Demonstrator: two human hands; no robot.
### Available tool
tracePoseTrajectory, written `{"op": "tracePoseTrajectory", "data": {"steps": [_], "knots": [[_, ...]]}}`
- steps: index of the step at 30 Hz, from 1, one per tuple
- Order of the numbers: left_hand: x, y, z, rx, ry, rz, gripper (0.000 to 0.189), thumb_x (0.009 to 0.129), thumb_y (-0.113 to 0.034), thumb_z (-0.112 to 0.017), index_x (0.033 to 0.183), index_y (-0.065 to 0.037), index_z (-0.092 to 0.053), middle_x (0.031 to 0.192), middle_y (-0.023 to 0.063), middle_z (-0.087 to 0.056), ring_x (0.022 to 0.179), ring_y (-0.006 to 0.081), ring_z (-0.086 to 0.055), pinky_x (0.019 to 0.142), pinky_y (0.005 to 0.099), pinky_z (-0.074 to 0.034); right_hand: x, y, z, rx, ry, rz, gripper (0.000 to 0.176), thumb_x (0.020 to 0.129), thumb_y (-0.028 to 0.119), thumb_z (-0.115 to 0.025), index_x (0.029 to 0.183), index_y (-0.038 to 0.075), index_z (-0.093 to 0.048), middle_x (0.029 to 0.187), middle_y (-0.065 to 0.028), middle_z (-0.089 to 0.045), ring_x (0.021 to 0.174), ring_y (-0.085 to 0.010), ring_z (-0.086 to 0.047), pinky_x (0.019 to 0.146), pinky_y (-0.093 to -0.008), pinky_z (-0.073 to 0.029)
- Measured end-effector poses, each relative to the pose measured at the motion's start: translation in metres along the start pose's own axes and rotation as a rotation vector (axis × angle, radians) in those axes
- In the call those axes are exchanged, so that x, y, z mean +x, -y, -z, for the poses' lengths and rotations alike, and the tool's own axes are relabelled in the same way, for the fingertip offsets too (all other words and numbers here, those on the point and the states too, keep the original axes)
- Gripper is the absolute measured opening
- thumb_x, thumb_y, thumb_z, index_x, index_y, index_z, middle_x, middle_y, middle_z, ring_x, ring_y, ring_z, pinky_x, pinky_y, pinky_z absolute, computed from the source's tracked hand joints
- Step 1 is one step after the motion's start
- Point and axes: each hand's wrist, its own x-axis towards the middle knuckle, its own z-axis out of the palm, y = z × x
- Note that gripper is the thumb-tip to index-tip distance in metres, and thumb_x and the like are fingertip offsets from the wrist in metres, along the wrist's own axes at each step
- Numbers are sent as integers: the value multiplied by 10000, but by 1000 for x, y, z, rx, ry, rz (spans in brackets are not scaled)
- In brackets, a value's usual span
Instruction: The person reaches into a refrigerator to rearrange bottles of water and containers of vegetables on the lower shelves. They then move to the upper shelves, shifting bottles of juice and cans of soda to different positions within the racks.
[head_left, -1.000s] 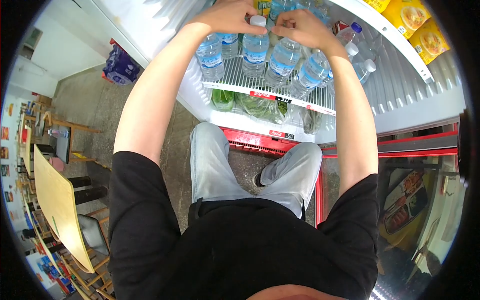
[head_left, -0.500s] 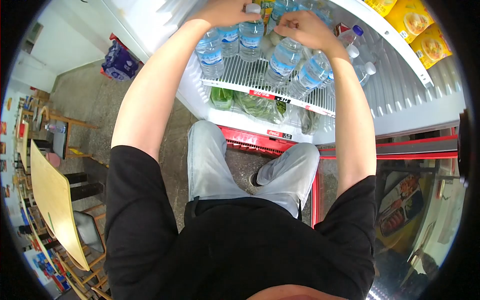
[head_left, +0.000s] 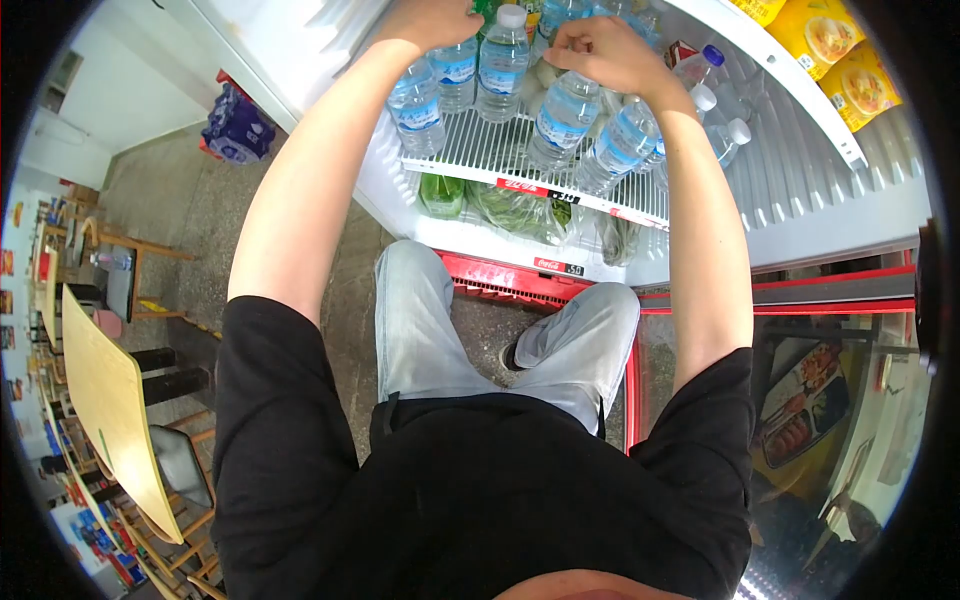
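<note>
Several clear water bottles with blue labels stand on the white wire shelf (head_left: pixel 482 150) of a fridge. My right hand (head_left: pixel 615 58) is closed, its curled fingers at the top of a water bottle (head_left: pixel 566 120) that leans slightly; the hand hides its cap. My left hand (head_left: pixel 428 22) hangs over the left-hand bottles, covering the top of a second water bottle (head_left: pixel 455 75). Its fingers are mostly hidden at the top edge, so I cannot tell what they hold. Just right of it, a white-capped bottle (head_left: pixel 502 70) stands upright, with something green behind.
Bagged green vegetables (head_left: pixel 515 210) lie below the shelf. More bottles (head_left: pixel 625 145) stand by my right forearm, and yellow packets (head_left: pixel 860 95) sit upper right. The fridge's red-framed glass door (head_left: pixel 780 305) is on the right; a wooden table (head_left: pixel 110 400) stands to the left.
My left hand has let go of the white-capped bottle and moved left, leaving its cap uncovered. My right hand has stayed at its bottle.
</note>
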Motion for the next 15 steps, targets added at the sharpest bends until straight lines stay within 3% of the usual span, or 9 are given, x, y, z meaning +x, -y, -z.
{"op": "tracePoseTrajectory", "data": {"steps": [1, 7, 12, 15], "knots": [[0, 2, -4, 40, -35, -19, 290, 834, -245, -644, 939, 11, -734, 961, 288, -708, 971, 446, -680, 873, 520, -541, 0, 0, 0, -2, -3, 4, 357, 897, 388, -714, 885, 32, -727, 699, -62, -669, 637, -180, -586, 615, -351, -436], [4, -8, 15, -63, 177, 95, 335, 838, -253, -642, 950, 54, -713, 965, 294, -710, 933, 452, -700, 837, 531, -558, 3, -7, -3, 6, -24, 36, 364, 900, 393, -711, 869, 30, -721, 694, -72, -664, 633, -183, -579, 612, -361, -434], [9, 4, 18, 85, 258, 16, 351, 857, -280, -631, 982, 38, -712, 965, 298, -704, 914, 461, -698, 806, 535, -557, 1, -2, -5, 4, -57, 48, 324, 893, 363, -681, 875, 46, -744, 729, -88, -702, 666, -225, -630, 646, -375, -467], [5, 6, 16, 58, 250, -26, 378, 870, -319, -627, 990, 29, -712, 982, 300, -702, 922, 458, -697, 799, 535, -555, -5, 7, 7, 20, 1, -76, 462, 846, 452, -695, 1009, 26, -769, 952, -222, -755, 857, -377, -725, 803, -468, -549]]}}
